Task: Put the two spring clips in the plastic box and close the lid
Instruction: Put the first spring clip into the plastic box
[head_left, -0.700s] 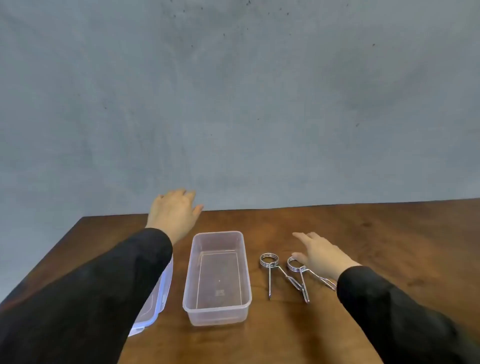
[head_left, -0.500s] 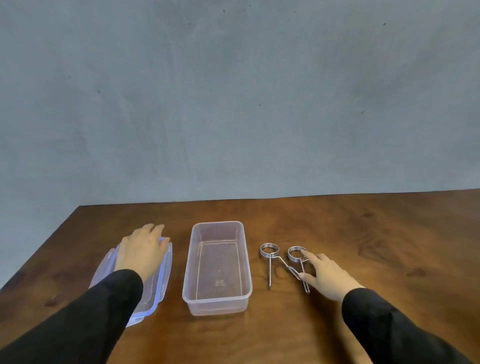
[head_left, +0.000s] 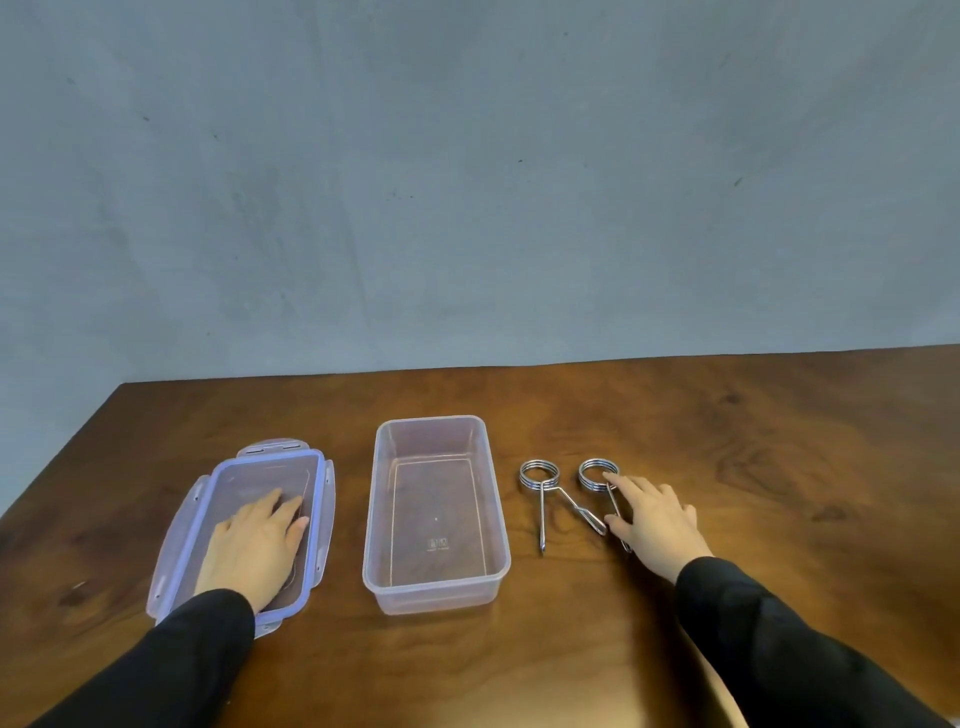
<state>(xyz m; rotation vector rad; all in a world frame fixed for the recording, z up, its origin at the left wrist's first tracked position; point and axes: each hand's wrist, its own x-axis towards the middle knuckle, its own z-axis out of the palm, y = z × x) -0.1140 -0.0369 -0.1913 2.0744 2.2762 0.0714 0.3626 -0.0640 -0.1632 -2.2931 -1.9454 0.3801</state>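
A clear plastic box (head_left: 382, 519) stands empty in the middle of the wooden table. Its lid (head_left: 267, 467), clear with a blue rim and side flaps, lies upside down to the left. My left hand (head_left: 254, 545) rests flat inside the lid, fingers slightly apart. Two metal spring clips lie right of the box, coils pointing away from me. The left clip (head_left: 540, 475) lies free. My right hand (head_left: 654, 519) lies over the legs of the right clip (head_left: 592, 474), index finger touching its coil, thumb beside the legs. The fingers are not closed around it.
The table's far edge (head_left: 467, 366) meets a grey wall. The left corner of the table (head_left: 124, 387) is near the lid. Bare wood (head_left: 805, 441) stretches to the right of the clips.
My left hand came down from behind the box and settled flat on the lid. My right hand drew back and lowered onto the right clip. The view tilted down slightly.
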